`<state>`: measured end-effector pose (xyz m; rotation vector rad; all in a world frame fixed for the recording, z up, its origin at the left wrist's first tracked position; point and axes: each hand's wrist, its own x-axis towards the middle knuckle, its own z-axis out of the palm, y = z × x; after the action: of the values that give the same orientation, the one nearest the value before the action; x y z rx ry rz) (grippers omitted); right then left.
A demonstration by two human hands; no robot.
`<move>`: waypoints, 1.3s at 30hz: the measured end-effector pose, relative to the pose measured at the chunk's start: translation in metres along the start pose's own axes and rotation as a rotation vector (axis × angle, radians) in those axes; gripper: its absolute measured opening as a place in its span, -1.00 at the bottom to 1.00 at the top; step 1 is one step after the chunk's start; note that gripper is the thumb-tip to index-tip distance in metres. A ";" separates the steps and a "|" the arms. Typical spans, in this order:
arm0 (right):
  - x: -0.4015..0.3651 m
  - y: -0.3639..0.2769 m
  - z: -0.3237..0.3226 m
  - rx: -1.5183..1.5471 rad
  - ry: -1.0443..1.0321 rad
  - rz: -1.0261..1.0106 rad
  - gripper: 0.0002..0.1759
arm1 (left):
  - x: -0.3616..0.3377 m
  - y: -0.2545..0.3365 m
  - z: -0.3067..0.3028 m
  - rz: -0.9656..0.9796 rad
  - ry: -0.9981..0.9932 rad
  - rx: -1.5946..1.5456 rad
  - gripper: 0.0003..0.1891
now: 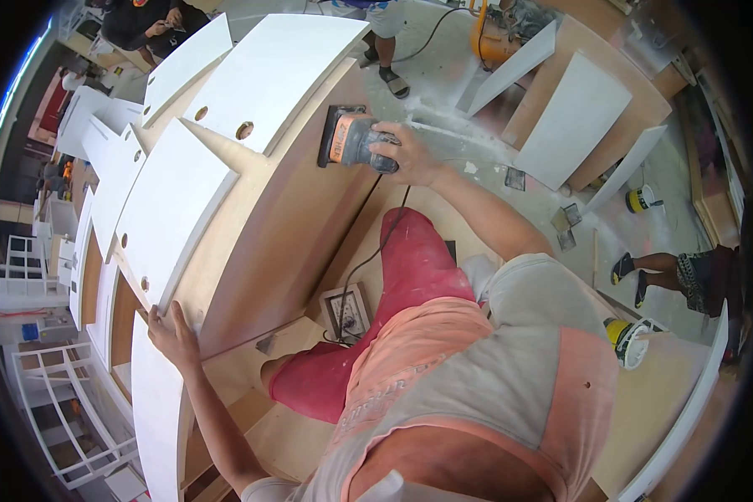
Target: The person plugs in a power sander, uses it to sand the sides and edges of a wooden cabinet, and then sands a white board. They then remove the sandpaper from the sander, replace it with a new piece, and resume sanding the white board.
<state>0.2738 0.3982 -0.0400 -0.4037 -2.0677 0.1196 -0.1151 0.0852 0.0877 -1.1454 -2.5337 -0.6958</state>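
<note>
My right hand (pixel 410 155) is wrapped round an orange and black electric sander (pixel 360 140). The sander's flat pad faces the bare wood side of a large curved cabinet (pixel 263 226), near its upper edge. A black cord (pixel 385 238) trails from the tool past my knee. My left hand (pixel 174 336) rests with fingers apart at the lower end of a white panel (pixel 176 197) on the cabinet's face. Beside that panel lies another white panel (pixel 280 71) with round holes.
A small wooden box (pixel 345 314) sits near my legs. White boards (pixel 573 121) and an orange machine (pixel 498 38) stand across the floor. Paint buckets (pixel 634 341) are at the right. Other people (pixel 381 46) stand nearby. White frames (pixel 67 410) are at the left.
</note>
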 end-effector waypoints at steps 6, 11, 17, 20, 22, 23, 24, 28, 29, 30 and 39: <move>0.016 0.014 -0.026 -0.058 -0.118 -0.112 -0.32 | -0.002 0.007 -0.003 0.014 0.009 0.007 -0.40; 0.026 0.024 -0.045 -0.152 -0.267 -0.249 -0.33 | -0.002 0.007 -0.004 0.041 -0.008 0.034 -0.40; 0.005 0.011 -0.028 -0.260 -0.347 -0.308 -0.33 | -0.002 0.008 -0.004 0.043 -0.004 0.027 -0.41; -0.008 -0.002 -0.012 -0.185 -0.223 -0.200 -0.31 | -0.004 0.009 -0.005 0.074 -0.004 0.028 -0.41; -0.010 -0.007 -0.006 -0.163 -0.084 -0.073 -0.26 | -0.006 0.010 -0.005 0.095 -0.005 0.028 -0.42; -0.010 -0.005 -0.005 -0.159 -0.086 -0.068 -0.26 | -0.006 0.010 -0.006 0.081 -0.019 0.033 -0.42; -0.006 0.002 -0.005 -0.198 -0.026 -0.084 -0.30 | -0.005 0.011 -0.006 0.071 -0.028 0.037 -0.42; 0.016 0.022 -0.024 -0.259 0.026 -0.093 -0.33 | -0.005 0.012 -0.005 0.072 -0.026 0.027 -0.41; 0.020 0.030 -0.029 -0.266 0.029 -0.089 -0.33 | -0.005 0.012 -0.005 0.071 -0.031 0.036 -0.41; 0.023 0.037 -0.032 -0.231 0.031 -0.085 -0.29 | -0.005 0.011 -0.005 0.067 -0.035 0.046 -0.41; 0.019 0.034 -0.022 -0.089 0.014 -0.099 -0.29 | -0.005 0.012 -0.005 0.056 -0.032 0.067 -0.42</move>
<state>0.2917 0.4342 -0.0219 -0.3546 -2.0798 -0.0343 -0.1020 0.0862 0.0937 -1.2095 -2.5201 -0.5783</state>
